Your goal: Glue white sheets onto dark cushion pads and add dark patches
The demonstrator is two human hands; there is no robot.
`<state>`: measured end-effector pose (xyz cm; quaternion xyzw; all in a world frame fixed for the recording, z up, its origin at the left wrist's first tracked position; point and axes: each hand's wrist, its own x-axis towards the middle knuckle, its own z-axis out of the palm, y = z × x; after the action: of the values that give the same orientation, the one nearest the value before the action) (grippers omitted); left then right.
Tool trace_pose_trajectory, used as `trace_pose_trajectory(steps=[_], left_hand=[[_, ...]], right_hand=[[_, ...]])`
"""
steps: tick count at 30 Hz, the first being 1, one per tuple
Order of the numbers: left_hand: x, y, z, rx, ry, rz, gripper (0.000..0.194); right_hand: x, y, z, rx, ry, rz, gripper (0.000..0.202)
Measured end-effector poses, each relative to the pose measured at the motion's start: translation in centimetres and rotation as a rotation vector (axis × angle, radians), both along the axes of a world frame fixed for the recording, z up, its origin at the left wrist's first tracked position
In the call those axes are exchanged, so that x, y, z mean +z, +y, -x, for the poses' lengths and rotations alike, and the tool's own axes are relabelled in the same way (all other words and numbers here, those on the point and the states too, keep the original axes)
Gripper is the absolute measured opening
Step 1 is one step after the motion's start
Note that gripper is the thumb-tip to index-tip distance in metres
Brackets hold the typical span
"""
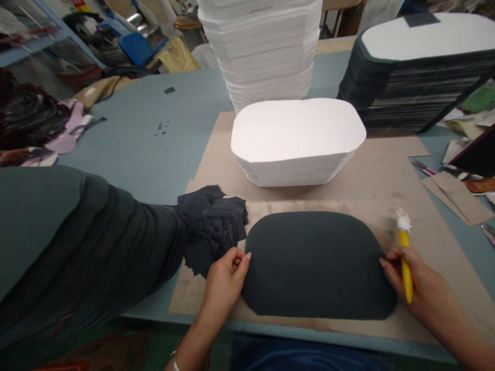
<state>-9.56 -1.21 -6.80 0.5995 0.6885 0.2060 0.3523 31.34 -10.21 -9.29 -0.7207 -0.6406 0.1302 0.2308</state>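
Note:
A dark grey rounded panel [317, 268] lies before me on a brown cardboard sheet [390, 180]. My left hand [228, 273] pinches the panel's left edge between thumb and fingers. At the opposite edge, my right hand [413, 278] has its thumb and fingertips on the panel while it also holds a brush with a yellow handle [406, 273]. The brush's bristles point away from me and carry white stuff. Just beyond my left hand sits a heap of small dark fabric pieces [212, 221].
A stack of white rounded panels [297, 134] stands in front, with a tall white stack [266, 51] behind it. Dark stacked panels [417, 87] rise at the back right. A large dark stack [96, 237] leans in from the left. Scissors [423, 167] lie at right.

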Motion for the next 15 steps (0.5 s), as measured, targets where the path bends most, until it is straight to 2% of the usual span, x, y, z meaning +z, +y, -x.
trace_pose_trajectory(steps=[10,15], left_hand=[[-0.15,0.46,-0.26,-0.041,0.089,-0.015,0.034],[0.41,-0.09,-0.26,0.036,0.008,-0.123,0.026]], right_hand=[[-0.12,0.19,0.26,-0.034,-0.069,0.02,0.03],[0.35,-0.32,0.91,-0.109,-0.123,0.032,0.045]])
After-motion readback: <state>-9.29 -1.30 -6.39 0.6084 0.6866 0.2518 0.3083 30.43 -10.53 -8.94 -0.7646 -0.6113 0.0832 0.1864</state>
